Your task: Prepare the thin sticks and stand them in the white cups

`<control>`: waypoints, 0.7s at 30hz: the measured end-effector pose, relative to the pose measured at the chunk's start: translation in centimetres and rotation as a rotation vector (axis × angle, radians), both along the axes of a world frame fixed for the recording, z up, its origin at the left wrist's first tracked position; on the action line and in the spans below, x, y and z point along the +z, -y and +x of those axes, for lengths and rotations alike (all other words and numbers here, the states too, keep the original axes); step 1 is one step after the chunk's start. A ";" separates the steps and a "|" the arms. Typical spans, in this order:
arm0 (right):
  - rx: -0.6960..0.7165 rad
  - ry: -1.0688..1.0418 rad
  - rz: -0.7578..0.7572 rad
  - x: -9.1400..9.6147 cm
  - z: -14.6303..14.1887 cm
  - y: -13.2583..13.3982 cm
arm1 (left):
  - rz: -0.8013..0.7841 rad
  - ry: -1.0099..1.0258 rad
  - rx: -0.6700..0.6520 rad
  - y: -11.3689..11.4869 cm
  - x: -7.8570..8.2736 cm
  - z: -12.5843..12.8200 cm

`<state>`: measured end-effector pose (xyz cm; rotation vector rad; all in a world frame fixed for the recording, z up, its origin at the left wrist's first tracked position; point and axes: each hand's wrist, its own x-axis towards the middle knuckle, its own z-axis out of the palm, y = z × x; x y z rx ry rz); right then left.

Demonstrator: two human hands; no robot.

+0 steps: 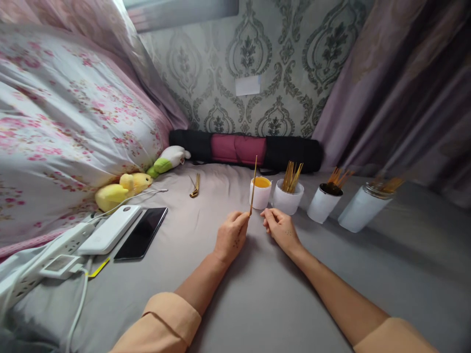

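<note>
My left hand [231,235] rests on the grey sheet and pinches a thin golden stick [253,185] that stands nearly upright. My right hand [279,227] lies close beside it with fingers curled, thumb and forefinger near each other, holding nothing I can make out. Just beyond the hands stands a small white cup [260,192] with yellow-orange contents. To its right is a white cup [288,196] with several golden sticks in it.
Two more white containers [324,202] [361,208] with sticks lean at the right. A gold clip [195,187] lies on the sheet. At left are a black phone [142,233], a white power bank [110,229], a power strip [47,257], plush toys [119,190] and floral bedding. A black-and-maroon roll [246,149] lies along the wall.
</note>
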<state>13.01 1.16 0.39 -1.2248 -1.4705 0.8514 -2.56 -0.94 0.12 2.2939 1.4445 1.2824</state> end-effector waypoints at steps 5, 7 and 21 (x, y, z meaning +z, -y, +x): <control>0.007 -0.058 0.039 0.5 -0.1 0.3 | 0.058 -0.082 0.002 0.0 -0.2 0.1; 0.001 -0.073 0.052 0.6 -0.1 0.4 | 0.076 -0.109 0.001 0.0 -0.2 0.1; 0.005 -0.109 0.080 1.0 -0.1 0.7 | 0.085 -0.294 -0.031 0.5 0.4 0.1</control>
